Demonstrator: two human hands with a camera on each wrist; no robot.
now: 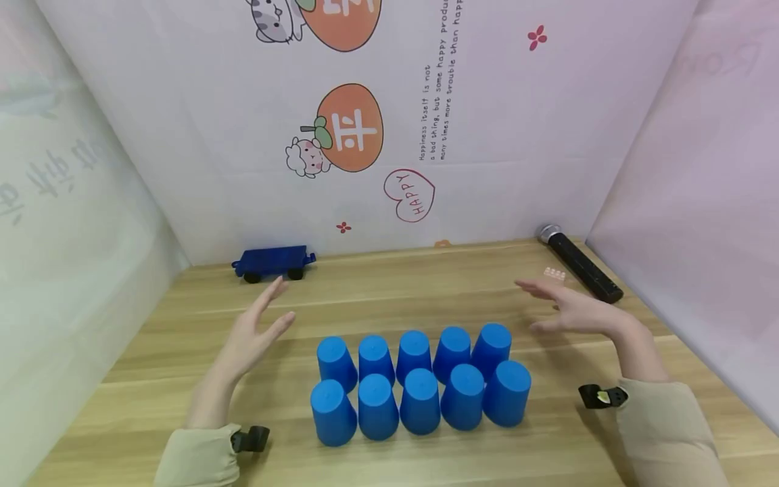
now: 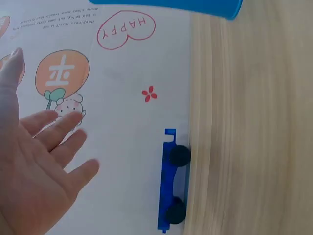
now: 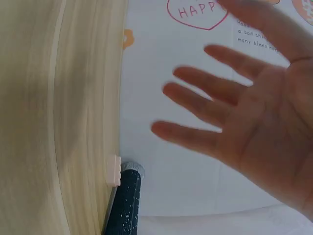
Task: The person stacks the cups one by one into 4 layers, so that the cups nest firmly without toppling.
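Note:
Upside-down blue cups (image 1: pixel 420 402) stand in two rows at the near middle of the wooden table. To the left of them, my left hand (image 1: pixel 246 338) hovers with fingers extended and thumb apart, holding nothing. Its palm and spread fingers also show in the left wrist view (image 2: pixel 44 161), where part of a blue cup (image 2: pixel 171 4) crosses the top edge. My right hand (image 1: pixel 572 310) is raised to the right of the rows, fingers straight and nothing in it. In the right wrist view, its open palm (image 3: pixel 264 117) faces the camera.
A dark blue toy wagon (image 1: pixel 272 262) sits at the back left by the patterned backdrop (image 1: pixel 487 169). At the back right lies a black microphone (image 1: pixel 581 262), with a small pale pink toy block (image 1: pixel 554 273) beside it. White sheets rise on both sides.

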